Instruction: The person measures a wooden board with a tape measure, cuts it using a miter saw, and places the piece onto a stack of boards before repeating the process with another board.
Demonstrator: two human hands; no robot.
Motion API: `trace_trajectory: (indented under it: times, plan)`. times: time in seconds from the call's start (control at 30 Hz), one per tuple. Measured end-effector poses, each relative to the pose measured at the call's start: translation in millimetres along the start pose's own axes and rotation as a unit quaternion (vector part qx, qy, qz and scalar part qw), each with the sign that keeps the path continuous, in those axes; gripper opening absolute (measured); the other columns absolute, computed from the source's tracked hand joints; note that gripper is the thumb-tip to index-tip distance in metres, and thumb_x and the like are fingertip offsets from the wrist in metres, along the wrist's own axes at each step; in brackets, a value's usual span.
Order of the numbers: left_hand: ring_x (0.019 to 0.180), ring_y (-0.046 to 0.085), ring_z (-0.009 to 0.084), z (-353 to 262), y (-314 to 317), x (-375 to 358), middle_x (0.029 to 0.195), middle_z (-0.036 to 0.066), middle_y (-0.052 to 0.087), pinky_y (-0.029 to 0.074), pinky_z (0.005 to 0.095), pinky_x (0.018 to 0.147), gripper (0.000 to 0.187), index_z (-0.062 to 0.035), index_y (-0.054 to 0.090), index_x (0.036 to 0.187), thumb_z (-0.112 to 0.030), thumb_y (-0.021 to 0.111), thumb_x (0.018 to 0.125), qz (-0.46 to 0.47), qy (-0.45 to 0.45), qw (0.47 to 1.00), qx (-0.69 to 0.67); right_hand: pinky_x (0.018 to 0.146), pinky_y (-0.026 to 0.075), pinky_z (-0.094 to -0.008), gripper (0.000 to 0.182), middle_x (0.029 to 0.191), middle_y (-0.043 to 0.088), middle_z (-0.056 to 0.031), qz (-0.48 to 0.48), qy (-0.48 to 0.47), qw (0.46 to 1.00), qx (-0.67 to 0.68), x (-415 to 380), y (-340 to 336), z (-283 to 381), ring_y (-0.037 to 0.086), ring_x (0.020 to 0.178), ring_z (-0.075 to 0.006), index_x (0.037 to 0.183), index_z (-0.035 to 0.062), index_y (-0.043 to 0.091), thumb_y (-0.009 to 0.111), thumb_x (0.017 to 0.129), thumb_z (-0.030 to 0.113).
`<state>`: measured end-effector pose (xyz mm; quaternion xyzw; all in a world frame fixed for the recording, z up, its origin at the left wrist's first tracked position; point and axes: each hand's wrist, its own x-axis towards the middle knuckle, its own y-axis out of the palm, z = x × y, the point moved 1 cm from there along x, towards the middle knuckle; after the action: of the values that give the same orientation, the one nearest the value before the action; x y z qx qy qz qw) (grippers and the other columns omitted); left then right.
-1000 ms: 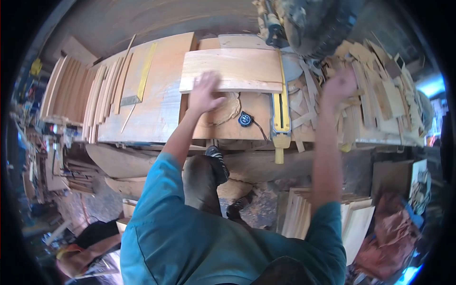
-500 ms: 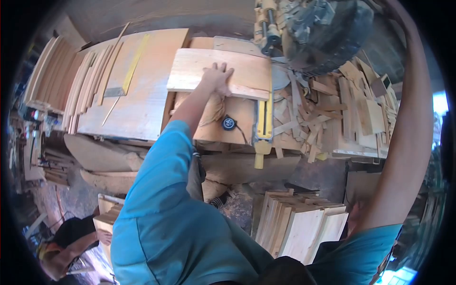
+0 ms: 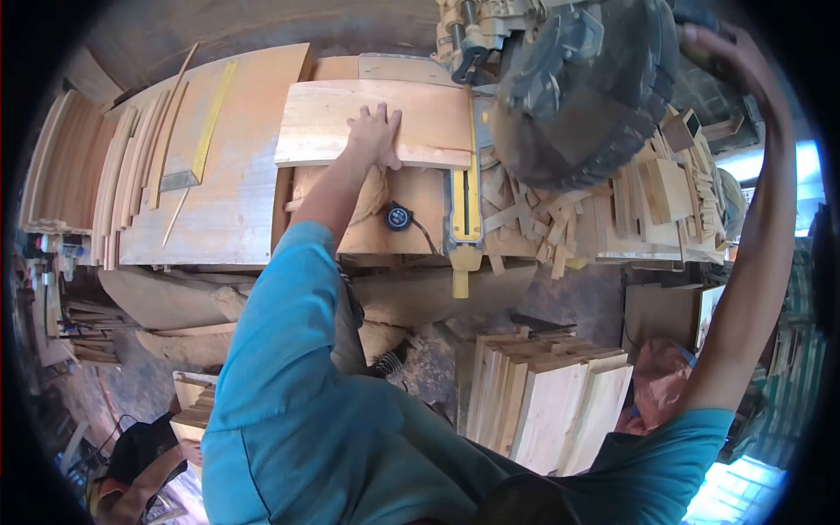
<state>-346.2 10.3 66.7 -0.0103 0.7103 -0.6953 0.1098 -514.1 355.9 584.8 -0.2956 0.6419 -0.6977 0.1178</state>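
Note:
My left hand [image 3: 374, 140] lies with spread fingers on a pale wooden board [image 3: 319, 118]. The board rests crosswise on the workbench, its right end at the yellow and grey base [image 3: 465, 210] of a miter saw. Up at the top right, my right hand [image 3: 713, 48] is by the dark handle of the saw, its fingers bent round; the grip is partly hidden. The large round blade guard [image 3: 586, 96] hangs to the right of the board's end. A round black tape measure [image 3: 398, 217] sits just below the board.
A yellow-bladed square [image 3: 210, 131] and wooden strips [image 3: 127, 166] lie on the left panel. Offcuts [image 3: 661, 188] are heaped right of the saw. Stacked boards [image 3: 547, 394] stand on the floor near my body. Another person's arm [image 3: 153, 477] shows at the lower left.
The saw head has come lower and my right hand has come into view beside it. The whole view has shifted slightly; my left hand stays on the board.

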Motion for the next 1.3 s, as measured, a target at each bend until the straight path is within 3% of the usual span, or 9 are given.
trace_trajectory:
  times: [0.07, 0.2, 0.27, 0.4, 0.53, 1.13, 1.2, 1.23, 1.3]
  plan:
    - [0.143, 0.043, 0.0544, 4, -1, -1, 0.168, 0.021, 0.034, 0.048, 0.0765, 0.104, 0.131, -0.0191, 0.032, 0.166, -0.064, 0.09, 0.057, 0.002, -0.001, 1.0, -0.002, 0.093, 0.051, -0.0344, 0.07, 0.11, 0.068, -0.0091, 0.224, 0.041, 0.974, -0.007, -33, 2, 13, 0.064, 0.103, -0.0204, 0.135, 0.0034, 0.067, 0.076, 0.079, 0.045]
    - [0.144, 0.041, 0.0563, 1, -3, 1, 0.168, 0.021, 0.033, 0.049, 0.077, 0.102, 0.133, -0.0183, 0.032, 0.166, -0.064, 0.092, 0.056, -0.006, -0.009, 1.0, -0.017, 0.09, 0.049, -0.0357, 0.054, 0.094, 0.069, -0.0079, 0.17, 0.0, 0.983, 0.069, -109, 23, 28, 0.064, 0.089, -0.0208, 0.114, -0.0033, 0.07, 0.079, 0.072, 0.029]
    - [0.145, 0.041, 0.0568, 1, -1, 1, 0.168, 0.021, 0.033, 0.05, 0.0772, 0.102, 0.134, -0.0184, 0.031, 0.166, -0.063, 0.092, 0.055, -0.009, -0.008, 1.0, -0.017, 0.094, 0.051, -0.034, 0.076, 0.107, 0.067, -0.0093, 0.156, 0.049, 0.986, 0.007, -133, 22, 39, 0.067, 0.092, -0.0203, 0.136, -0.0032, 0.062, 0.083, 0.066, 0.022]
    - [0.145, 0.04, 0.0577, 1, -1, -3, 0.169, 0.02, 0.032, 0.051, 0.0774, 0.101, 0.131, -0.0256, 0.032, 0.165, -0.063, 0.093, 0.055, -0.011, -0.007, 1.0, -0.022, 0.094, 0.05, -0.0379, 0.069, 0.104, 0.069, -0.0114, 0.099, 0.065, 0.992, -0.033, -169, 17, 56, 0.065, 0.098, -0.0243, 0.123, -0.0052, 0.067, 0.082, 0.063, 0.025]
    - [0.145, 0.039, 0.0574, 0, -6, -5, 0.169, 0.019, 0.032, 0.051, 0.0776, 0.099, 0.129, -0.0308, 0.032, 0.165, -0.062, 0.093, 0.056, -0.008, -0.01, 1.0, -0.017, 0.098, 0.049, -0.0382, 0.077, 0.111, 0.068, -0.0108, 0.152, 0.11, 0.982, 0.024, -183, 16, 47, 0.065, 0.104, -0.0246, 0.136, -0.004, 0.062, 0.084, 0.064, 0.015]
    - [0.153, 0.029, 0.0566, 0, -2, 10, 0.176, 0.014, 0.021, 0.044, 0.0788, 0.108, 0.133, -0.0269, 0.026, 0.168, -0.057, 0.094, 0.058, 0.054, -0.005, 0.998, -0.008, 0.116, 0.041, -0.0408, 0.08, 0.136, 0.065, -0.017, 0.055, 0.008, 0.997, -0.051, -204, 34, 30, 0.06, 0.13, -0.0299, 0.143, 0.0012, 0.061, 0.072, 0.063, -0.005]
    - [0.157, 0.03, 0.0457, 7, 17, 20, 0.174, 0.017, 0.029, 0.031, 0.0612, 0.126, 0.128, -0.0244, 0.032, 0.168, -0.058, 0.092, 0.06, -0.012, 0.057, 0.998, 0.019, 0.108, 0.05, -0.0408, 0.081, 0.13, 0.07, -0.0176, 0.034, -0.069, 0.996, -0.039, -206, 34, 47, 0.068, 0.12, -0.03, 0.142, 0.0011, 0.064, 0.075, 0.061, 0.002]
    - [0.158, 0.031, 0.039, 20, 41, 33, 0.172, 0.018, 0.033, 0.026, 0.051, 0.13, 0.126, -0.0198, 0.036, 0.167, -0.061, 0.09, 0.061, -0.056, 0.096, 0.994, 0.019, 0.09, 0.058, -0.0442, 0.061, 0.107, 0.077, -0.0168, 0.188, -0.086, 0.969, -0.133, -185, 37, 14, 0.074, 0.096, -0.0282, 0.129, 0.0017, 0.073, 0.074, 0.068, 0.009]
    - [0.159, 0.03, 0.0384, 47, 94, 71, 0.17, 0.02, 0.037, 0.025, 0.0519, 0.13, 0.129, -0.0143, 0.037, 0.166, -0.063, 0.09, 0.059, -0.095, 0.158, 0.982, -0.035, 0.088, 0.057, -0.0448, 0.04, 0.102, 0.079, -0.0131, 0.195, -0.083, 0.977, 0.002, -187, 39, 22, 0.074, 0.097, -0.0268, 0.111, 0.0058, 0.078, 0.072, 0.075, 0.021]
